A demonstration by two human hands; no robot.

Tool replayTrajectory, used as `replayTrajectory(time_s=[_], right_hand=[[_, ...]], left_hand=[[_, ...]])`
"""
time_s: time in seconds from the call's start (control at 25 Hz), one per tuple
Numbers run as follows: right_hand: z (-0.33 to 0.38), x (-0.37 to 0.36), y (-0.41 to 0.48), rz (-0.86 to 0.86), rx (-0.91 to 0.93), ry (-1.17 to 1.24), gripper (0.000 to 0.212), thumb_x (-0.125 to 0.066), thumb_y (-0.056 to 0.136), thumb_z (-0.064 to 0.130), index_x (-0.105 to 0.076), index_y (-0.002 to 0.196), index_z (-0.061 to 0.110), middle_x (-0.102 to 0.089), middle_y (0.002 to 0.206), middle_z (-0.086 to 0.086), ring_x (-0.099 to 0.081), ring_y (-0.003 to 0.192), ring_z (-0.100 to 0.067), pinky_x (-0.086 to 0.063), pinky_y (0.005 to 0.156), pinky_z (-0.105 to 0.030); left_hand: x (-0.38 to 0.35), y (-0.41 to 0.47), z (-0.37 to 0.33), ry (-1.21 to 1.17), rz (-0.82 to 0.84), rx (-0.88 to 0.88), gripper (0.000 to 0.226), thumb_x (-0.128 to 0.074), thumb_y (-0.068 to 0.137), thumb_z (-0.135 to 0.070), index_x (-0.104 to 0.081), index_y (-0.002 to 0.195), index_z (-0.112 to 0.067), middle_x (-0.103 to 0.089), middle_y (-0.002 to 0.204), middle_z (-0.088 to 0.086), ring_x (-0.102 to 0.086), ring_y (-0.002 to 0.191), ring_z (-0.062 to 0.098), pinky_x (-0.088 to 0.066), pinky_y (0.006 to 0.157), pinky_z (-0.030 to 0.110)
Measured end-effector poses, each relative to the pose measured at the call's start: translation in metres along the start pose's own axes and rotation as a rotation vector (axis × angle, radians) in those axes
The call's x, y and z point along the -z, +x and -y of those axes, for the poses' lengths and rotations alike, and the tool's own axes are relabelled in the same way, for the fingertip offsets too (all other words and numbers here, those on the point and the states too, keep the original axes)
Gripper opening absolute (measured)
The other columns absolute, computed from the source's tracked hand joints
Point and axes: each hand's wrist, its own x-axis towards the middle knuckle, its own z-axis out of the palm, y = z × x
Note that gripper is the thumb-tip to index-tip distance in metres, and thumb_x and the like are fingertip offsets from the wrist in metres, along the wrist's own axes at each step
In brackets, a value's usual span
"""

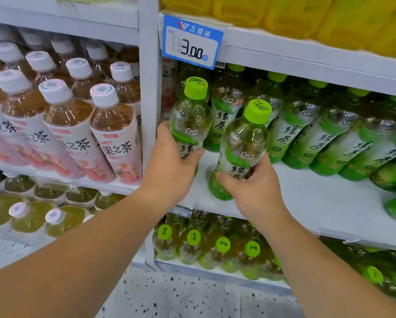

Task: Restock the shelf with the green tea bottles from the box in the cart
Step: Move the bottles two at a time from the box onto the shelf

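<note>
Two bays of white shelving fill the view, split by a white upright post (149, 92), with speckled terrazzo floor (192, 299) below. The right bay's middle shelf (318, 203) is bare along its front, and a row of green tea bottles (307, 138) with green caps stands along its back, leaning away in the wide-angle view. A blue price tag (192, 41) reading 3.00 hangs from the shelf edge above, under a row of yellow bottles (307, 14). The shelf below holds more green-capped bottles (215, 246). In the left bay, peach tea bottles (77, 125) with white caps and pink labels crowd the middle shelf, and yellowish drinks (31, 214) with white caps sit on the one beneath.

The left hand (171, 164) is wrapped around the lower body of one green tea bottle (190, 120), fingers curled over the label, holding it just beside the post at the left end of the shelf. The right hand (250, 187) is closed around the lower half of a second green tea bottle (243, 145), thumb and fingers curled about the label, its base at the bare front of the shelf; whether it rests on the surface I cannot tell. The two held bottles are near each other, both upright with a slight tilt, in front of the stocked row.
</note>
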Motion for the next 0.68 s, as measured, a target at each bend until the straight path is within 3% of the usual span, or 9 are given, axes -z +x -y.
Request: replayTrajectory(time_s=[0.12, 0.32, 0.4, 0.48, 0.68], right_hand=[[-0.004, -0.004, 0.003, 0.008, 0.019, 0.023, 0.057, -0.088, 0.071, 0.016, -0.054, 0.108, 0.043, -0.069, 0.094, 0.027, -0.066, 0.088, 0.011, -0.054, 0.080, -0.017], [-0.018, 0.000, -0.003, 0.140, -0.048, -0.063, 0.054, -0.085, 0.078, 0.029, -0.053, 0.121, 0.032, -0.065, 0.107, 0.024, -0.060, 0.093, 0.018, -0.048, 0.084, -0.009], [-0.031, 0.002, -0.010, 0.118, -0.061, -0.158, 0.051, -0.083, 0.079, 0.031, -0.052, 0.120, 0.032, -0.062, 0.113, 0.019, -0.059, 0.104, 0.006, -0.046, 0.092, -0.017], [-0.039, 0.001, -0.015, 0.058, -0.050, -0.187, 0.046, -0.082, 0.081, 0.031, -0.053, 0.117, 0.033, -0.060, 0.112, 0.017, -0.056, 0.108, -0.003, -0.041, 0.091, -0.018], [-0.044, -0.010, -0.003, 0.025, -0.019, -0.204, 0.047, -0.077, 0.085, 0.030, -0.059, 0.128, 0.024, -0.062, 0.111, 0.013, -0.055, 0.095, -0.002, -0.036, 0.075, -0.002]], left_hand=[[-0.002, -0.007, 0.006, -0.021, 0.033, 0.034, 0.059, -0.074, 0.089, -0.026, -0.036, 0.135, -0.026, -0.055, 0.117, -0.020, -0.049, 0.101, -0.008, -0.034, 0.077, -0.003], [-0.013, -0.017, 0.036, 0.111, 0.144, 0.129, 0.084, -0.072, 0.089, -0.031, -0.020, 0.155, -0.025, -0.047, 0.148, -0.003, -0.048, 0.134, 0.018, -0.040, 0.111, 0.038], [-0.019, -0.017, 0.042, 0.191, 0.122, 0.124, 0.087, -0.071, 0.089, -0.031, -0.017, 0.156, -0.021, -0.041, 0.152, 0.006, -0.043, 0.139, 0.026, -0.039, 0.113, 0.048], [-0.025, -0.017, 0.044, 0.255, 0.112, 0.137, 0.084, -0.068, 0.092, -0.033, -0.015, 0.156, -0.016, -0.036, 0.154, 0.009, -0.039, 0.140, 0.029, -0.037, 0.113, 0.047], [-0.034, -0.014, 0.049, 0.265, 0.066, 0.125, 0.070, -0.064, 0.095, -0.032, -0.024, 0.149, -0.010, -0.044, 0.147, 0.011, -0.045, 0.134, 0.030, -0.040, 0.108, 0.043]])
